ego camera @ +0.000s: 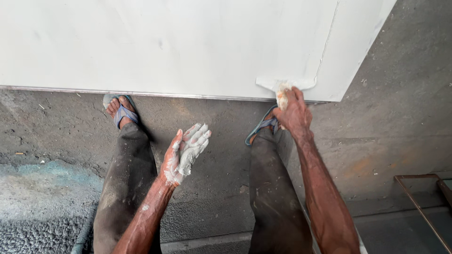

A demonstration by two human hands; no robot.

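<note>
While a rough, dark grey concrete floor [395, 122] fills most of the view, a large flat white-coated panel [165, 42] takes up the whole upper part, its lower edge running as a thin metal-coloured line just above the person's feet. That panel looks smooth and matt, with a faint straight seam near its right end and a slanted right edge. Below the panel and far to its left, the floor carries a pale blue-green stain [42, 174] and a patch of pebbly texture. Below the panel and far to its right, a rusty brown metal frame [419, 197] juts in from the corner.

Against the panel's lower edge, near the seam, lies a wide flat white putty blade [285, 83] smeared with white filler. The right hand [293, 110] is closed around its handle, fingers curled tight over a lump of pale, cream-coloured paste, with the blade pressed onto the panel.

Below the panel's middle, well apart from it, the left hand [185, 153] hangs open, palm turned up and fingers loosely together, caked in greyish-white filler and holding nothing.

Two feet in blue-strapped sandals [121, 112] stand just under the panel's edge, above dusty dark trousers [127, 188].
</note>
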